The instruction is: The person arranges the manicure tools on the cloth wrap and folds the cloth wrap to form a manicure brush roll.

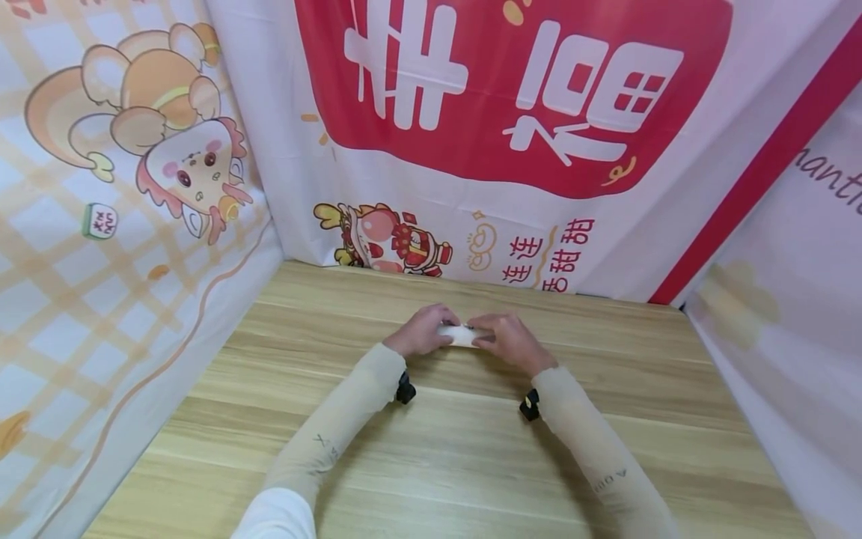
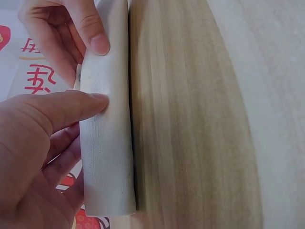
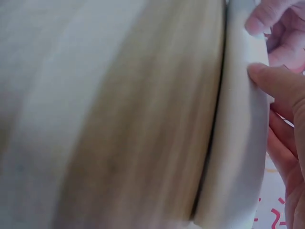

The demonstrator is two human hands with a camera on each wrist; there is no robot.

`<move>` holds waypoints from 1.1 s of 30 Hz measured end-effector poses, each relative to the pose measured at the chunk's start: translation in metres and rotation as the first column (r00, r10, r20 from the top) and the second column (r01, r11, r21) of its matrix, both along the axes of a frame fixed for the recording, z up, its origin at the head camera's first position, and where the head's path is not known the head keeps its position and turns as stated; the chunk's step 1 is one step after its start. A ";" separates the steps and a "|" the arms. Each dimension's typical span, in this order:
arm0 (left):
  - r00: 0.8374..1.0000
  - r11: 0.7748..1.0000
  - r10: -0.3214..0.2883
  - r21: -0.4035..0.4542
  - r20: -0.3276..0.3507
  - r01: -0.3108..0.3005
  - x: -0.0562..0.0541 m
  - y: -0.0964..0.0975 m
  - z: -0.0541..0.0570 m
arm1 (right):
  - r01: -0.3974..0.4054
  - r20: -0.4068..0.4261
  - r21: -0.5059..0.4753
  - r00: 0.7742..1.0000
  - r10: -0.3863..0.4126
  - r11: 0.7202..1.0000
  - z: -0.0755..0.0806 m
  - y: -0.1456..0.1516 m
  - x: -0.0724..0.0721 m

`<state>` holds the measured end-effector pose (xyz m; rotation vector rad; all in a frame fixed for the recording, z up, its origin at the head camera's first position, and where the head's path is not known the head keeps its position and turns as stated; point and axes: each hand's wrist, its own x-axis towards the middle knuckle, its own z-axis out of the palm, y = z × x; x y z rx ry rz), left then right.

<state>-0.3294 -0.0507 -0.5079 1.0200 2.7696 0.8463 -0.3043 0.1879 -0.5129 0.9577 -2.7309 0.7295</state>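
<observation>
A long white item with a fine woven texture lies between both hands near the back of the table; its exact kind is unclear. My left hand pinches it, thumb on the near face and fingers behind. From the other side, my right hand grips it the same way. Seen from the left wrist, the white item has a smooth rounded face, and both thumbs press on it close together. In the right wrist view its lower end is blurred. The fingers and thumbs cover its far edge in part.
The wood-grain table extends toward me and to both sides. A printed cloth hangs at the table's back edge, with more cloth walls at left and right. Black wrist cameras sit under the sleeves.
</observation>
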 end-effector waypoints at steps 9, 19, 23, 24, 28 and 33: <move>1.000 1.000 0.008 0.009 -0.002 -0.008 0.000 0.002 -0.001 | -0.019 -0.155 0.056 0.988 0.027 0.998 -0.004 -0.003 0.004; 0.999 0.999 0.032 0.003 0.001 -0.032 0.002 0.003 -0.001 | -0.047 -0.337 0.140 0.937 0.092 0.989 -0.003 -0.007 0.008; 0.999 0.999 0.035 0.001 -0.008 -0.035 0.001 0.002 0.000 | -0.027 -0.401 0.203 0.910 0.108 0.979 -0.001 -0.011 0.008; 0.999 0.999 0.037 -0.003 -0.008 -0.037 0.001 0.002 0.000 | -0.026 -0.394 0.210 0.913 0.109 0.977 0.000 -0.012 0.009; 0.999 0.999 0.041 -0.023 0.003 -0.041 0.001 -0.001 -0.001 | -0.037 -0.253 0.193 0.964 0.086 0.980 0.004 -0.013 0.008; 1.000 0.999 0.012 -0.035 -0.010 -0.012 0.002 -0.005 -0.001 | -0.043 -0.054 0.214 0.997 0.056 0.976 0.013 -0.008 0.009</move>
